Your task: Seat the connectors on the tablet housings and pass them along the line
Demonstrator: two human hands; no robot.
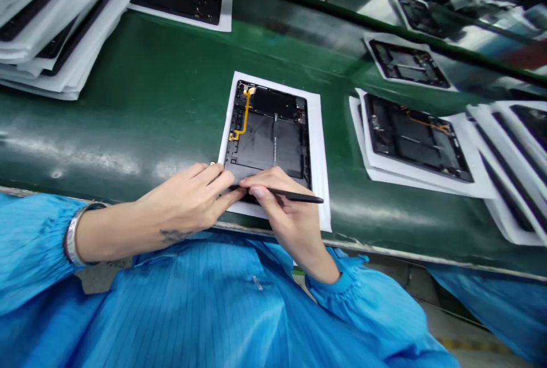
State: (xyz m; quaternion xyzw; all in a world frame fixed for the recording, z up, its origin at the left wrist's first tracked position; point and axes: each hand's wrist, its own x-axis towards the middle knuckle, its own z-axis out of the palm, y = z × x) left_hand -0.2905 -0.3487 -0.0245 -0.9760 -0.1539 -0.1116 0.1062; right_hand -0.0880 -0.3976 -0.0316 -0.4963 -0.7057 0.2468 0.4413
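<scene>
An opened tablet (260, 154), its inner side facing up, lies on a white sheet (322, 185) at the near edge of a green workbench (171, 72), directly in front of the person. The right hand (297, 211) is closed in a pen-like grip around a slim black tool (299, 196), whose thin end points left, over the tablet's near end. The left hand (194, 192) rests at the tablet's near left corner, fingers bent and thumb close to the tool's thin end; whether it pinches anything cannot be told. A yellow-orange flex cable (245, 114) runs along the tablet's left side, beside dark battery cells (260, 140). Well apart to the left stands a stack of sheet-wrapped tablets (55, 43); to the right, another opened tablet (419, 137) lies on white sheets.
</scene>
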